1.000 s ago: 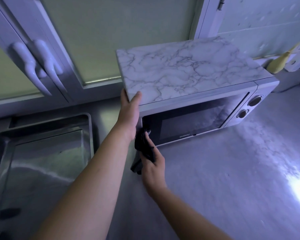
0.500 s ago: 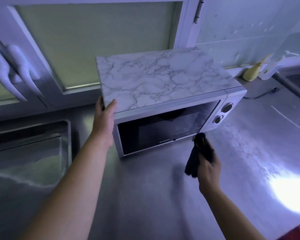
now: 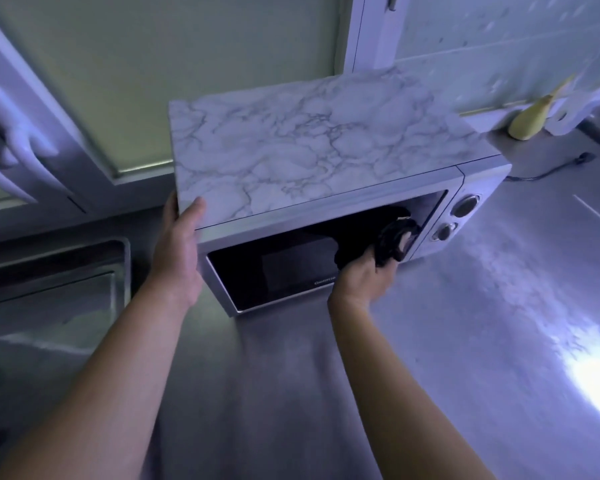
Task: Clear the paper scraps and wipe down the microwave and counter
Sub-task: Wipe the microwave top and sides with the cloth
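Reference landmark: the microwave point(image 3: 326, 150).

1. To the left of the microwave lies a steel sink point(image 3: 49, 271), not involved.
2. My left hand point(image 3: 179, 244) grips the microwave's front-left top corner, thumb on the marbled top and fingers round the side. I judge this a bracing hold.
3. The door glass point(image 3: 274, 268) fills the microwave's front. Its long axis runs left to right.
4. My right hand point(image 3: 364, 275) is closed around a bunched dark cloth point(image 3: 388, 244) and presses it on the right end of the door, just left of the two knobs point(image 3: 466, 206).
5. Governing relation: nearly all of the glass lies to the left of the cloth, toward the bracing hand. I judge the next stroke should run leftward along the door's long axis. The right hand is the nearer one.
6. The counter point(image 3: 430, 341) extends in front and to the right of the microwave. I can make out no paper scraps on it.
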Motion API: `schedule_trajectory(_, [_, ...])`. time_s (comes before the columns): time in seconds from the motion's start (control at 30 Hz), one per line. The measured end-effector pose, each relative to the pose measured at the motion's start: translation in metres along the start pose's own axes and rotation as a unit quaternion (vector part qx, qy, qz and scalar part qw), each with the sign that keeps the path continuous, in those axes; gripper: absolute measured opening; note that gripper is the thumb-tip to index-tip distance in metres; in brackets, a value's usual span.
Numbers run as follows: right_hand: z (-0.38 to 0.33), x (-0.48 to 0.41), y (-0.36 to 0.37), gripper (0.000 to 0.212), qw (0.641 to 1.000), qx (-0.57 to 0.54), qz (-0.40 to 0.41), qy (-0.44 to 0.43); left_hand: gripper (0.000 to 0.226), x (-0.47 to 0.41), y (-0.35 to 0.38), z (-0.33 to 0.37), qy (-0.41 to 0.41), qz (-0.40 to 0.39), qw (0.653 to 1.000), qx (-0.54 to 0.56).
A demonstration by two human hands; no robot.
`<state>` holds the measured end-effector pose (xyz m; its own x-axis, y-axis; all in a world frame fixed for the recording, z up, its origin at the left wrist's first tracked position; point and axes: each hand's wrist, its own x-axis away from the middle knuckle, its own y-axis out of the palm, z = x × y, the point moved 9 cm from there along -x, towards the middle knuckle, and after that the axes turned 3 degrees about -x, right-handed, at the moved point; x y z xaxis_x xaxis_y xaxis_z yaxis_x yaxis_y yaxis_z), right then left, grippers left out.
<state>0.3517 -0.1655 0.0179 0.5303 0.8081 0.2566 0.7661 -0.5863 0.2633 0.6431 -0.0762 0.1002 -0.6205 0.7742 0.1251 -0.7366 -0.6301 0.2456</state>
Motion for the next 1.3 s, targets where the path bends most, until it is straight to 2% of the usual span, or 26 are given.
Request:
schedule_trajectory(0.2, [0.035,0.091,0.017,0.055,0.997,-0.036,-0.019,0.070,0.042,-0.001,-0.005,0.001,0.005,0.016,1.000,-0.010])
schedule_trajectory(0.33, [0.062,0.134,0.020,0.047,0.989,-0.037,-0.034,0.142,0.040,-0.001,-0.006,0.000,0.000,0.015,1.000,-0.015])
schedule_trajectory(0.47, [0.099,0.192,0.027,0.040,0.961,-0.029,-0.108,0.251,0.049,-0.001,-0.005,0.000,-0.006,0.016,1.000,-0.017])
schedule_trajectory(0.57, [0.106,0.214,0.028,0.038,0.950,0.000,-0.146,0.277,0.057,-0.001,-0.002,0.003,-0.010,0.010,1.000,-0.020])
schedule_trajectory(0.63, [0.103,0.221,0.023,0.033,0.939,0.024,-0.193,0.283,0.056,0.002,-0.007,0.003,-0.013,0.020,0.999,-0.023])
schedule_trajectory(0.7, [0.093,0.217,0.015,0.023,0.917,0.056,-0.279,0.279,0.056,0.005,-0.012,0.003,-0.015,0.029,0.999,-0.020])
schedule_trajectory(0.8, [0.074,0.182,-0.003,0.012,0.862,0.126,-0.410,0.269,0.045,0.007,-0.013,0.005,-0.015,0.032,0.999,-0.020])
schedule_trajectory(0.87, [0.061,0.141,-0.023,0.007,0.835,0.186,-0.445,0.263,0.042,0.007,-0.012,0.006,-0.015,0.026,0.999,-0.020])
schedule_trajectory(0.93, [0.047,0.085,-0.046,0.016,0.850,0.208,-0.414,0.250,0.043,0.007,-0.012,0.007,-0.015,0.021,0.999,-0.020])
schedule_trajectory(1.03, [0.018,0.002,-0.080,0.020,0.919,0.192,-0.272,0.209,0.041,0.006,-0.014,0.007,-0.011,0.022,1.000,-0.015])
schedule_trajectory(1.1, [0.000,-0.038,-0.090,0.017,0.951,0.177,-0.195,0.159,0.040,0.006,-0.014,0.006,-0.011,0.024,1.000,-0.013])
schedule_trajectory(1.2, [-0.010,-0.073,-0.084,0.008,0.967,0.176,-0.145,0.112,0.039,0.005,-0.010,0.006,-0.008,0.014,1.000,-0.007])
schedule_trajectory(1.3, [0.000,-0.084,-0.060,0.026,0.976,0.150,-0.130,0.084,0.042,0.004,-0.008,0.005,-0.008,0.021,1.000,0.002])
